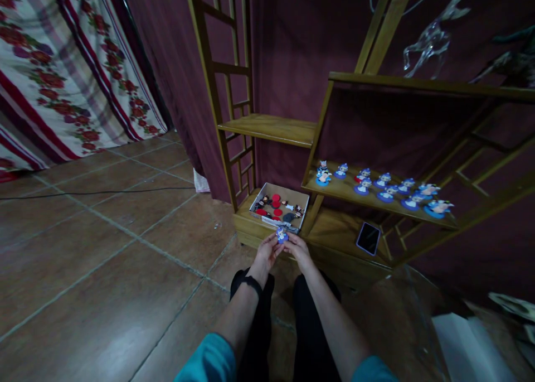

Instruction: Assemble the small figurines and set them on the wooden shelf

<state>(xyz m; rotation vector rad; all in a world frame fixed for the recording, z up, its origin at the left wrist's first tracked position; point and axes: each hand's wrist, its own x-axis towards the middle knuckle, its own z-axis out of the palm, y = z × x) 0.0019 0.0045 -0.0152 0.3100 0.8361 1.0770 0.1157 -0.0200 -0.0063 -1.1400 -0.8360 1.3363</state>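
Between my two hands, just in front of the shelf unit, is a small figurine (pixel 281 235) with a blue-purple round base. My left hand (pixel 267 252) grips it from the left, a dark band on that wrist. From the right, the fingers of my right hand (pixel 297 248) close on the same figurine. Right behind it, a shallow cardboard box (pixel 304 206) on the lowest shelf holds several dark-haired figurines and red round bases. To the right, several similar blue-and-white figurines (pixel 363 187) stand in rows on the middle shelf (pixel 346 195).
A dark-screened tablet or phone (pixel 368 238) lies on the low shelf at the right. Higher up stands a clear glass deer (pixel 430 44). A bare wooden shelf (pixel 271 127) juts out above the box. A black cable (pixel 104 192) crosses the tiled floor (pixel 159 293). A white box (pixel 468 343) sits lower right.
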